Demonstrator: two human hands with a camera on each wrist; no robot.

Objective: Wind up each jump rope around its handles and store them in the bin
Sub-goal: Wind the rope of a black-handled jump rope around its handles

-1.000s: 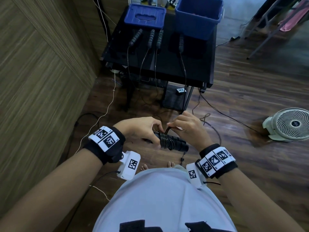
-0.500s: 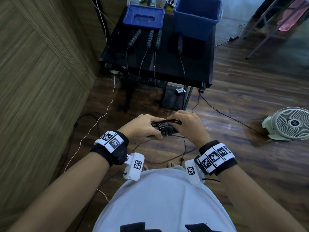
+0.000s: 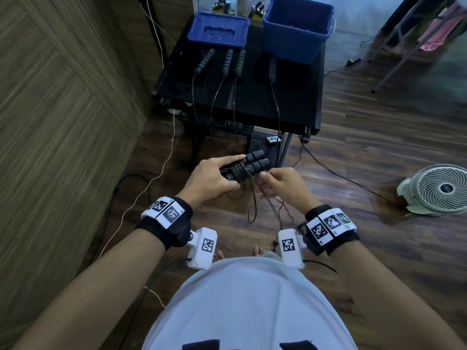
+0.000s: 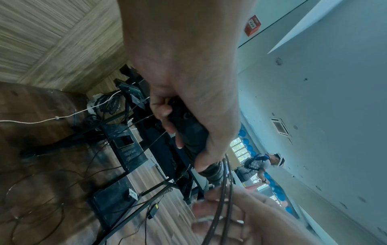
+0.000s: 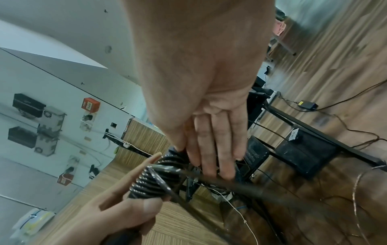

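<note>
The black table (image 3: 298, 114) had my blue bin (image 3: 295, 31) at the back right, couldn't tell what was in it, with its lid (image 3: 218, 30) lying beside. Four loose handles (image 3: 228, 62) lay in front. My left hand (image 3: 214, 176) gripped the paired handles (image 3: 255, 161), wound with rope (image 3: 238, 170); my right hand (image 3: 283, 181) pinched the slack.

A dark wood-plank floor (image 3: 379, 152) runs under a black desk (image 3: 298, 107) that stands against a wall panelled in light, striped wood grain (image 3: 55, 117). A white floor fan (image 3: 439, 189) sits on the floor well to the desk's right, and thin cables (image 3: 336, 170) trail across the planks.
</note>
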